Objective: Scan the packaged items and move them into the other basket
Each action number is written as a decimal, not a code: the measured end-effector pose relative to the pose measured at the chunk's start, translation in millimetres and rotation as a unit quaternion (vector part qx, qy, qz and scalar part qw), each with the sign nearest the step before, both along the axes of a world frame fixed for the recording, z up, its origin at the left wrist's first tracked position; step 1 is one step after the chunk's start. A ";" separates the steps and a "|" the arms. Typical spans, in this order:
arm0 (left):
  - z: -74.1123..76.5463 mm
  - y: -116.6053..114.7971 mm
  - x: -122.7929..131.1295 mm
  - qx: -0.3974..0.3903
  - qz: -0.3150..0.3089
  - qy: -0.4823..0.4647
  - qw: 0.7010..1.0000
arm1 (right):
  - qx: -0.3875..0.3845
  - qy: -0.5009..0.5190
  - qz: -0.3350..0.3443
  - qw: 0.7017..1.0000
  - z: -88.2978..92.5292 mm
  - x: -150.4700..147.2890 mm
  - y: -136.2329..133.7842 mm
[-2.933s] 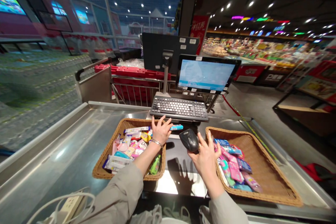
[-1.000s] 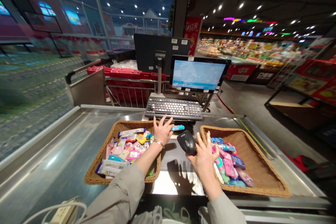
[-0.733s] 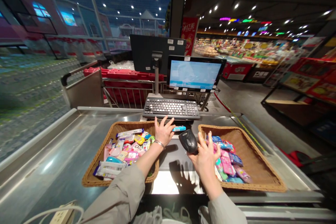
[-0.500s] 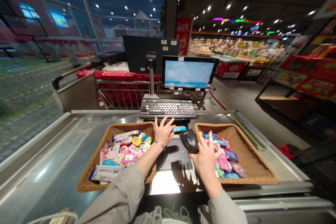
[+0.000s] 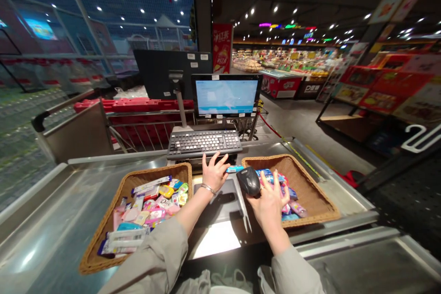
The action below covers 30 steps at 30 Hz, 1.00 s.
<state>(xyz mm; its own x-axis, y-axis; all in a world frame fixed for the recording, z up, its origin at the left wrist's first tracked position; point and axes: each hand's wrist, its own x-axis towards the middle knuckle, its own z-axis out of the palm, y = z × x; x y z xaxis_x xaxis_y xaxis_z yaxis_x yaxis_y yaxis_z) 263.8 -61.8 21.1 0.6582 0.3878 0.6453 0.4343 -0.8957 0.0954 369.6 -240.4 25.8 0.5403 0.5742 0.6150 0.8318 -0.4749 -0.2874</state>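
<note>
Between the baskets (image 5: pixel 310 188) open room is left at six o'clock. A blue pack (image 5: pixel 235 169) is held by the left hand (image 5: pixel 214 177) at its three o'clock; a scanner (image 5: pixel 248 181), handle hidden, is gripped by the right hand (image 5: pixel 270 202).

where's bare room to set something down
Bare counter between its left rim and the left basket; the right half of the right basket, beside its packets. Crowded in front of the keyboard: left hand, right hand, scanner, blue packet.

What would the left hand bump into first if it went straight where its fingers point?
The left hand would probably meet the keyboard first, just ahead of it, though depth is hard to judge and it might pass above.
</note>
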 end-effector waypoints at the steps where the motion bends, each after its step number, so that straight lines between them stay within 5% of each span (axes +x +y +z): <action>1: -0.2 -1.4 3.1 0.001 -0.004 -0.001 1.000 | 0.001 0.001 -0.006 1.000 -0.6 2.5 -1.9; 30: -18.2 -39.3 82.5 -0.007 -0.137 0.063 0.988 | 0.021 0.010 -0.145 0.989 -14.2 65.0 -63.2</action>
<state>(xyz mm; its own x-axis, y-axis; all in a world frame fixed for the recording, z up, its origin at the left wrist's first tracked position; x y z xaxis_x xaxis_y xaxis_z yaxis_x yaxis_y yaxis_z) 346.3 -101.1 2.9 0.8151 0.1914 0.5467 0.1840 -0.9805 0.0690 434.6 -303.6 11.6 0.6905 0.3671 0.6232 0.6565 -0.6798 -0.3269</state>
